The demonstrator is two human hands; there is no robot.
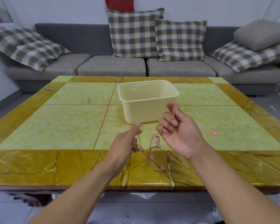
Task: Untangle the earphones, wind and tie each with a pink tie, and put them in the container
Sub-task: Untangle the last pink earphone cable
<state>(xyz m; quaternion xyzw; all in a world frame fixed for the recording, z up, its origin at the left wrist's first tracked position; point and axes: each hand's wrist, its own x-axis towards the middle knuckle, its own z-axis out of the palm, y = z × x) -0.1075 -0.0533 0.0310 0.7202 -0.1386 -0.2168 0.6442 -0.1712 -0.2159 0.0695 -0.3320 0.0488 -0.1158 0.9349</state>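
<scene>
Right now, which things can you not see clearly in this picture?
Head view only:
- Earphones: cords thin and tangled; how many, unclear.
- Tie: near end hidden behind right hand.
- Left hand: fingers hidden behind its back.
- Container: floor hidden by near wall.

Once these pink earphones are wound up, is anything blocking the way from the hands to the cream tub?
Nothing visible does. The cream plastic container stands open-topped and lidless just beyond the right hand and left hand, which hold the tangled pink earphone cable above the yellow tiled table.
</scene>
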